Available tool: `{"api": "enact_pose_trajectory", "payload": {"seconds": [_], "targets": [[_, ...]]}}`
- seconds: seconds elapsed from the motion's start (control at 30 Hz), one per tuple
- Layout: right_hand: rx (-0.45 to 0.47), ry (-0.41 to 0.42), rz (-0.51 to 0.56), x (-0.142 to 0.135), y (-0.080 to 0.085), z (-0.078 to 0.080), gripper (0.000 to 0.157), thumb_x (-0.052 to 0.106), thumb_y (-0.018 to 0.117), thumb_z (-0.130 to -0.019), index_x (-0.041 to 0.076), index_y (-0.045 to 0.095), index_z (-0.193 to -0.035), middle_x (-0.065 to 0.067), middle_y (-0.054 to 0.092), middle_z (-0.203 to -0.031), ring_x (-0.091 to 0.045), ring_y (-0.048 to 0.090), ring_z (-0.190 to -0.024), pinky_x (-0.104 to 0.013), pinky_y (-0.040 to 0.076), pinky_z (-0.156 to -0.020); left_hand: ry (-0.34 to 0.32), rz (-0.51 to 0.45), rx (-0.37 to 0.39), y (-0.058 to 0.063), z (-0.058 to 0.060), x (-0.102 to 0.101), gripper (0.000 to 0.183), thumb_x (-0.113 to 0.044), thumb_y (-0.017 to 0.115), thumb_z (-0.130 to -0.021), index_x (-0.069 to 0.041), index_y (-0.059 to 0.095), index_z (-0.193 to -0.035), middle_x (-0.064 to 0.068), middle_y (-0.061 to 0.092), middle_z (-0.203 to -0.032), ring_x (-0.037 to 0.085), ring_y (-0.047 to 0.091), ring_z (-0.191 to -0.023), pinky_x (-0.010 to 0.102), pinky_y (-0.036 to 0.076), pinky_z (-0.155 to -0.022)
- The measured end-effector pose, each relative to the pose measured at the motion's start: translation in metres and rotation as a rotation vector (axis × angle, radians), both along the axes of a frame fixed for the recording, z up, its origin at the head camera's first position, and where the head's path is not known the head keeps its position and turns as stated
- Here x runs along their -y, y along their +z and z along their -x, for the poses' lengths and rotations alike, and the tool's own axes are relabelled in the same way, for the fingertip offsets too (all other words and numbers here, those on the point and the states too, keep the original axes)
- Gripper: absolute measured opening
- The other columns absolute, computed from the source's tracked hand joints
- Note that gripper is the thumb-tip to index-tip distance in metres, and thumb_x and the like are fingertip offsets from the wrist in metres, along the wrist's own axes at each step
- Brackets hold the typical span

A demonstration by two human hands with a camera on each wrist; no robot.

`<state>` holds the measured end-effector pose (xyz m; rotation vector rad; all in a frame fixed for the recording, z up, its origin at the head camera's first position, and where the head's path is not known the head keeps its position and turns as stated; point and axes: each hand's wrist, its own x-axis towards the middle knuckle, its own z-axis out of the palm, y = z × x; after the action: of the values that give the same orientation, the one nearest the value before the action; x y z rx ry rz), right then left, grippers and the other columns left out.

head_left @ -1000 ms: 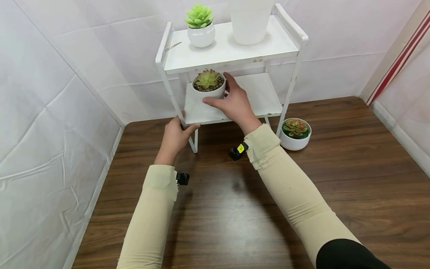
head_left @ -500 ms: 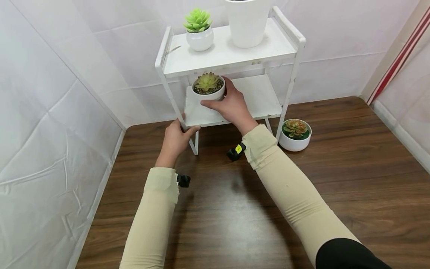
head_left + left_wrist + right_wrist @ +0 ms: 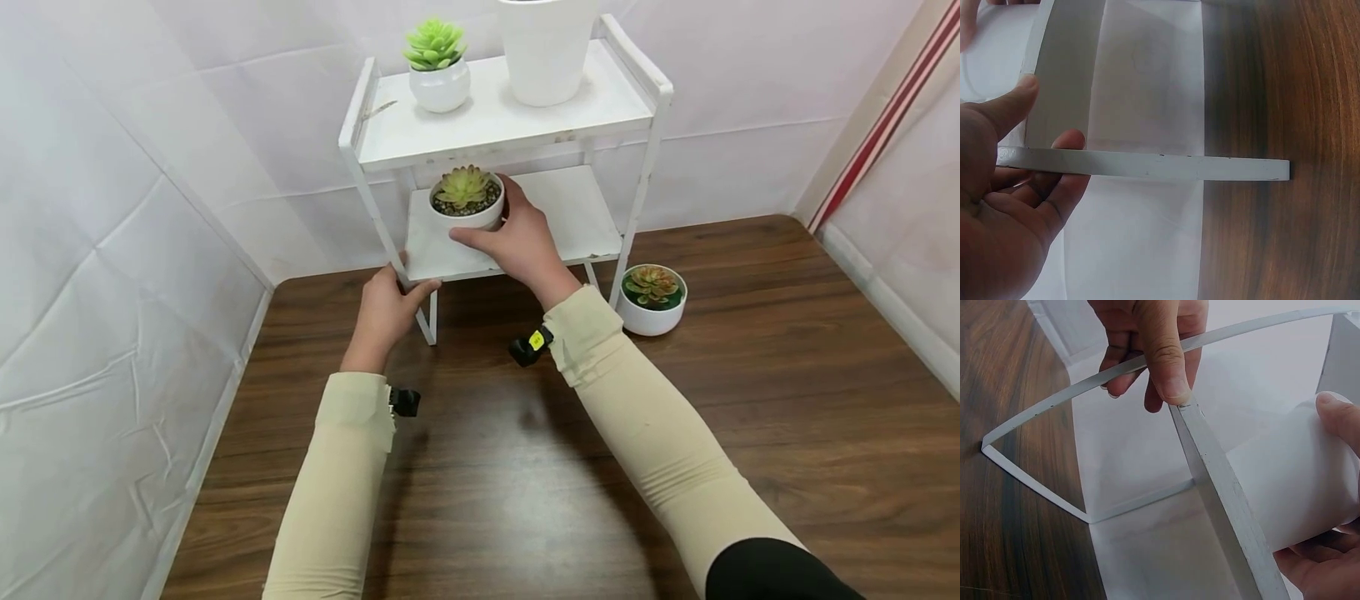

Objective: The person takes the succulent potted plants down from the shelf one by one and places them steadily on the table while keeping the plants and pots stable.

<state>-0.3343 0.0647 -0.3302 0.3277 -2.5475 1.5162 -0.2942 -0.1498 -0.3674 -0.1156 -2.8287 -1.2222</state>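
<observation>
In the head view, a white bowl-shaped pot (image 3: 448,222) with a green, red-tipped succulent (image 3: 462,187) is at the left part of the lower shelf (image 3: 573,212) of a white rack. My right hand (image 3: 527,242) grips the pot from its right side, thumb at the front. Whether the pot's base touches the shelf I cannot tell. The left hand (image 3: 381,315) holds the rack's front left corner at lower-shelf height. Seen in the left wrist view, its thumb lies on the shelf edge and its fingers (image 3: 1069,187) curl around the rack's post (image 3: 1147,164).
The upper shelf (image 3: 495,125) bears a small white pot with a bright green succulent (image 3: 438,79) and a tall white pot (image 3: 546,54). Another low white pot (image 3: 651,321) with a reddish-green succulent stands on the wooden table (image 3: 480,500) beside the rack's right leg. White sheeting surrounds the table.
The pot and my right hand have shifted slightly right relative to the rack. My left hand keeps its grip at the corner. The head view has tilted and moved a little.
</observation>
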Motion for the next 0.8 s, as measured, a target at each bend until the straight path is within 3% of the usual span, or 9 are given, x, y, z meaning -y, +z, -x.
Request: {"api": "enact_pose_trajectory", "payload": {"seconds": [0.8], "targets": [[-0.067,-0.006,0.016,-0.023,-0.004,-0.031,0.103,0.059,0.081,-0.068,0.022,0.031,-0.151,0.0,0.051,-0.141,-0.014,0.053,-0.125,-0.031,0.048,-0.099,0.0,0.022,-0.017,0.004,0.003,0.004,0.08,-0.046,0.065,-0.09,-0.006,0.032,-0.151,0.021,0.058,-0.131,0.032,0.061,-0.107,0.046,0.052,-0.088]]}}
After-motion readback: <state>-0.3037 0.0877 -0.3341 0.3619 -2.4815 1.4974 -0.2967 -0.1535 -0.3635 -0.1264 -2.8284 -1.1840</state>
